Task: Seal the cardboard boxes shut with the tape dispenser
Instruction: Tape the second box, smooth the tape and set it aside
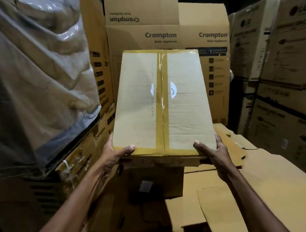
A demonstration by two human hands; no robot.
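Head view: I saw left hand (114, 153) and right hand (215, 152) gripping the box (186, 104) by its near corners, in front of the Crompton carton (162, 36). Seam looked sealed; I judged next: level set-down. No dispenser seen.

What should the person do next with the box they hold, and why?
Probably set the box down, perhaps on the flat cardboard at the right. Brown tape already covers its middle seam and near edge, so this face looks sealed. The left hand and right hand both grip its near corners, and no tape dispenser is in view.
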